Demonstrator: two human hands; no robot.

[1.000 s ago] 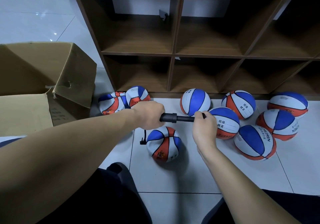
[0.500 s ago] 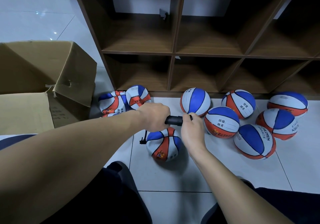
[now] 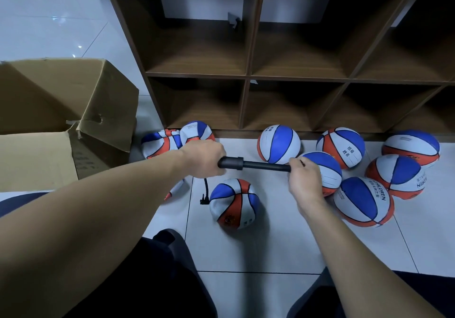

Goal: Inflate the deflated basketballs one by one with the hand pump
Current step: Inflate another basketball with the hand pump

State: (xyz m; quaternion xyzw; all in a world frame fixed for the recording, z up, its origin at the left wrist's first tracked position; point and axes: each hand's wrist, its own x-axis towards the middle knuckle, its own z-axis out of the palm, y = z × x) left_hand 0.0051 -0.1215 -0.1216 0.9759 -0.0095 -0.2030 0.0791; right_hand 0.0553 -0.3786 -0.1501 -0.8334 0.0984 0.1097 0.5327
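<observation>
Pump (image 3: 248, 163) rod is drawn out again; left hand (image 3: 204, 159) grips the barrel, right hand (image 3: 304, 177) grips the handle, feeding the ball (image 3: 235, 203).

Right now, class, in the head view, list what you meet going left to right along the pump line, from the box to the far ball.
cardboard box → left hand → pump → right hand → ball printed CHILDREN → ball by the shelf at far right

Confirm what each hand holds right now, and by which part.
Both hold the hand pump. The left hand grips the thick barrel end; the right hand grips the handle end of the extended rod. The hose hangs free.
</observation>
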